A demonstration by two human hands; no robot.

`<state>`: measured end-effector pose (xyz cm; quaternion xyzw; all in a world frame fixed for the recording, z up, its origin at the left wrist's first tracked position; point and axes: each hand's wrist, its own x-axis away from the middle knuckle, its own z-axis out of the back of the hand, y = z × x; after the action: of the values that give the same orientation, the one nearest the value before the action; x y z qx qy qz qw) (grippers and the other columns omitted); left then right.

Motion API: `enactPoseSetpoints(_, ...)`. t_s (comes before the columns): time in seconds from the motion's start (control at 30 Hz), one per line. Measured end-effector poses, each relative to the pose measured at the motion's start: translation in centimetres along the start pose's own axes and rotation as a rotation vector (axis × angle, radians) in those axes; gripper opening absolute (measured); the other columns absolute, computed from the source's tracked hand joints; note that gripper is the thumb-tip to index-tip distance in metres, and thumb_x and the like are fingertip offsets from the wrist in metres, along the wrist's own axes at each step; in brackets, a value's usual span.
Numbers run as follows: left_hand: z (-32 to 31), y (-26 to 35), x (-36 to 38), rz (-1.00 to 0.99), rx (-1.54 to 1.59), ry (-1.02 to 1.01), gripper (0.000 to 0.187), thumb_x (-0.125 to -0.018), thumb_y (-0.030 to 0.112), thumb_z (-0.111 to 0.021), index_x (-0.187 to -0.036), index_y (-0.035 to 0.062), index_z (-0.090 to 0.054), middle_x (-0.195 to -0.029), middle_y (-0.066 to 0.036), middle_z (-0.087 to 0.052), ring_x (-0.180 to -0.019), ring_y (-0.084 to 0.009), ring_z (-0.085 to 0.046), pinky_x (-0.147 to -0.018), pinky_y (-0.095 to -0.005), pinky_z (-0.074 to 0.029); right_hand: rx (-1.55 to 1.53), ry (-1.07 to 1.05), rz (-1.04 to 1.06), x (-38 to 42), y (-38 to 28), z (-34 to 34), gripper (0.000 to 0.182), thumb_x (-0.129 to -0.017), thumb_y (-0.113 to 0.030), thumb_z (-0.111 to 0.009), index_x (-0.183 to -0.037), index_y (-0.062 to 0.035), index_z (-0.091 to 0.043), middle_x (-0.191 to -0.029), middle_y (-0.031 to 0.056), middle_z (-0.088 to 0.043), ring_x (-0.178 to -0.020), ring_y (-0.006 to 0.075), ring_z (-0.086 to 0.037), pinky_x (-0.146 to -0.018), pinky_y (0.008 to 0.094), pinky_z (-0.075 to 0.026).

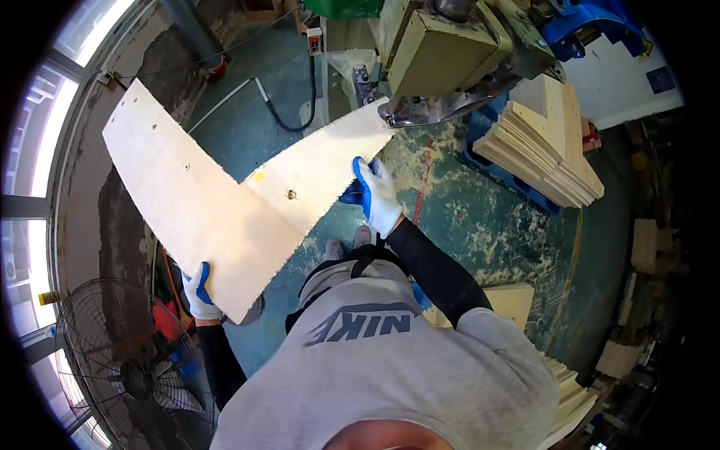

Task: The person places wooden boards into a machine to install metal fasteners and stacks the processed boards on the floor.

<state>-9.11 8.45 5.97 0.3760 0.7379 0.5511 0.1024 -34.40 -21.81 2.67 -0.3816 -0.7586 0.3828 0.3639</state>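
An L-shaped plywood panel (217, 217) with rough, splintery edges spans the space in front of me. My left hand (201, 291), in a white and blue work glove, grips its lower left edge, thumb on top and fingers hidden beneath. On the right edge of the other arm of the panel, my gloved right hand (377, 193) holds on, the blue thumb over the face. The panel's far right tip lies at the metal foot of a green machine (442, 56). A metal fitting (291, 195) sits in the panel, and several small holes show along its left arm.
Several cut plywood pieces (544, 146) are stacked on a blue pallet (480, 161) at the right. A wire-caged fan (135, 375) stands at my lower left. More plywood (566, 397) lies behind me on the right. Sawdust covers the green floor (480, 225). A black hose (296, 124) curves near the machine.
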Motion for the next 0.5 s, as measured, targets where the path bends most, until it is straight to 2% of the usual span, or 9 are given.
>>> enactPoseSetpoints(0.17, 2.2, -0.7, -1.8, -0.039, -0.104, 0.022, 0.059, -0.087, 0.007, -0.065, -0.141, -0.0015, -0.043, -0.128, -0.016, -0.06, -0.108, -0.0286, -0.064, -0.093, -0.0397, -0.054, 0.001, -0.018, 0.021, -0.4, 0.1, -0.1, 0.018, -0.101, -0.028, -0.056, -0.107, -0.0106, -0.054, -0.085, -0.001, -0.058, -0.067, 0.0108, -0.063, -0.057, 0.0305, -0.058)
enactPoseSetpoints(0.27, 1.3, -0.5, -2.0, -0.042, -0.105, 0.028, 0.06, -0.086, 0.007, -0.066, -0.141, -0.0016, -0.043, -0.128, -0.016, -0.06, -0.109, -0.0277, -0.064, -0.094, -0.0383, -0.053, -0.03, 0.04, -0.089, 0.1, -1.3, -1.2, 0.02, -0.101, -0.029, -0.057, -0.108, -0.0103, -0.052, -0.088, 0.0001, -0.058, -0.067, 0.0127, -0.063, -0.057, 0.0323, -0.059)
enactPoseSetpoints(0.4, 0.7, -0.1, -1.6, -0.029, -0.1, 0.031, 0.059, -0.086, 0.006, -0.066, -0.141, -0.0016, -0.043, -0.129, -0.016, -0.06, -0.11, -0.027, -0.063, -0.094, -0.0381, -0.052, -0.02, 0.021, -0.025, -0.2, 0.3, -0.6, 0.022, -0.101, -0.03, -0.056, -0.11, -0.0109, -0.049, -0.092, 0.0023, -0.059, -0.07, 0.0164, -0.067, -0.06, 0.0361, -0.062)
enactPoseSetpoints(0.5, 0.7, -0.3, -1.7, -0.037, -0.115, 0.039, 0.059, -0.086, 0.006, -0.065, -0.14, -0.0015, -0.044, -0.129, -0.016, -0.06, -0.11, -0.027, -0.063, -0.094, -0.0382, -0.052, -0.058, -0.019, -0.082, -0.2, -0.4, -0.8, 0.023, -0.101, -0.03, -0.055, -0.113, -0.0113, -0.049, -0.094, 0.003, -0.059, -0.075, 0.0184, -0.069, -0.062, 0.0386, -0.063)
